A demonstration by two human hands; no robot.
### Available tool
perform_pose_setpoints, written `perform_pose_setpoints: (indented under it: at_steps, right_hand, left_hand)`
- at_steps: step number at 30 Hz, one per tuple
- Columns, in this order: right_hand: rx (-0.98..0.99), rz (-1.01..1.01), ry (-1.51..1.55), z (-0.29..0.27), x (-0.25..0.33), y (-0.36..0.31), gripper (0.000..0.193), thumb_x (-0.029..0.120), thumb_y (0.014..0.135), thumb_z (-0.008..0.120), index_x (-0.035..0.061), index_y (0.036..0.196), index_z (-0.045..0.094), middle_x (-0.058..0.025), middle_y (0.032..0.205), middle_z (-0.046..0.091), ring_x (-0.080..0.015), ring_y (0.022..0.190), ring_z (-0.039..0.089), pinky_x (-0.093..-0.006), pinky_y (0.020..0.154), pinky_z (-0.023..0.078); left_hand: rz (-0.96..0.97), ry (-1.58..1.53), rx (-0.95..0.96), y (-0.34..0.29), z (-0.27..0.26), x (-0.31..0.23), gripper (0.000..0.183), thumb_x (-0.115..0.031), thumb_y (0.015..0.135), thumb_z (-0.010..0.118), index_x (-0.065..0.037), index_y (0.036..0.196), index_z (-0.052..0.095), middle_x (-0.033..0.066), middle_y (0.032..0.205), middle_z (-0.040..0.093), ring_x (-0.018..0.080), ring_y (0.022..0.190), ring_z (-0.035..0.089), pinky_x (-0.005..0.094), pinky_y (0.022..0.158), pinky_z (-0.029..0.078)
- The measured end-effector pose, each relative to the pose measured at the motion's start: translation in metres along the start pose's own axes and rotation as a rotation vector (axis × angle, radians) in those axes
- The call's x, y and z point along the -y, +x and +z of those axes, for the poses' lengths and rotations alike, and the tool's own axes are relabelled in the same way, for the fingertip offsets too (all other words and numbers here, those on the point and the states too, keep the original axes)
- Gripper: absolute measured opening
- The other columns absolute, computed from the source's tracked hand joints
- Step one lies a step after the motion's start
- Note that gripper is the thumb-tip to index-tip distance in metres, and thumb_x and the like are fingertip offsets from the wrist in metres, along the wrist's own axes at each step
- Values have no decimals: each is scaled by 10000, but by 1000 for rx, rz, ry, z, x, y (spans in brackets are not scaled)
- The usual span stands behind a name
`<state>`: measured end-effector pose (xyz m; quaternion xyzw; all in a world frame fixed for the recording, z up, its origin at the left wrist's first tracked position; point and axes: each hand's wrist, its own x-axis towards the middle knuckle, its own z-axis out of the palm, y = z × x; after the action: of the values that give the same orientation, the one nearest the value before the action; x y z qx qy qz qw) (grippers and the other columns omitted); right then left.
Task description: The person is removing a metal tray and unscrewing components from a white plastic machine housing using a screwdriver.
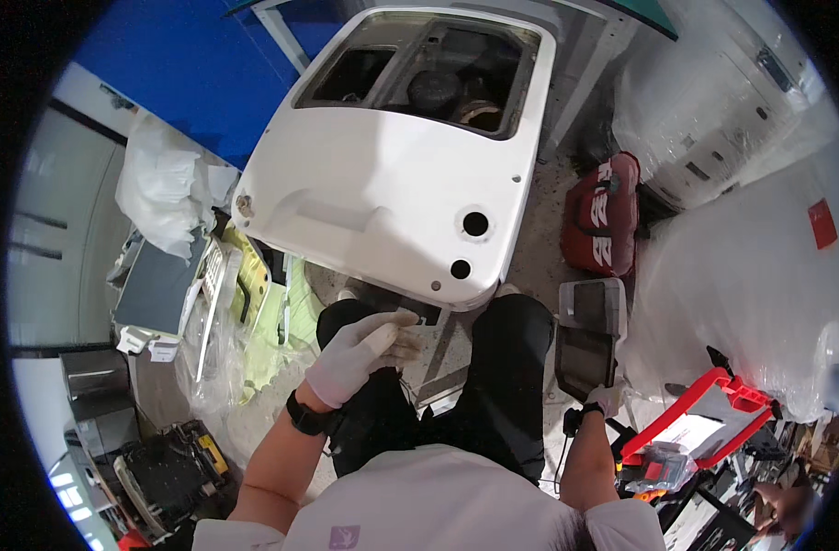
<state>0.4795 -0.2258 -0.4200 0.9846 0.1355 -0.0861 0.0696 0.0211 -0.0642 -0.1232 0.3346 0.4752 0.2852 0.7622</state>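
Note:
My left hand (362, 356), in a white glove, hovers above my left thigh. Its fingers are loosely bent and partly apart, and I see nothing held in them. Down at my right side, my gloved right hand (607, 399) is at the near edge of a clear-and-dark plastic organizer case (586, 312). Its fingers are too small and partly hidden to show whether they grip anything. In front of my knees a large white door-like panel (382, 174) leans away from me. It has a framed window opening at its far end and two round holes at its near right.
A red bag (603, 216) lies right of the panel. Plastic-wrapped white bulky objects (732, 275) stand along the right. An open red-rimmed case (704, 418) sits nearer. On the left are crumpled white wrapping (165, 184), a grey panel (162, 285) and yellow-green sheeting (286, 344).

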Motion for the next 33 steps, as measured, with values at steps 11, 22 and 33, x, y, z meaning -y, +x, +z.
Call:
perform_pose_setpoints:
  at_steps: [11,22,33]
  right_hand:
    - [-32,-35,-99,-4,0,7,777,363,763,711,150,1417,349,-137,1290,510,-301,1162,515,-439,909,459]
    - [-227,-281,238,-38,19,-58,783,322,750,697,148,1417,326,-149,1398,402,-376,1284,362,-494,1062,286]
    - [-249,-1047,962,-257,57,-171,406,36,841,627,9,1233,524,-107,922,672,-197,824,653,-310,758,507]
  left_hand:
    - [-2,-48,-29,4,-9,5,524,-315,959,494,72,1303,414,180,1072,607,254,1015,605,394,911,491]
    - [23,-21,24,4,-1,13,495,-312,962,502,64,1280,450,149,1066,607,221,989,607,367,884,499]
    - [76,-110,14,-6,-13,21,521,-364,920,569,36,1236,465,135,996,613,242,909,606,389,873,501]
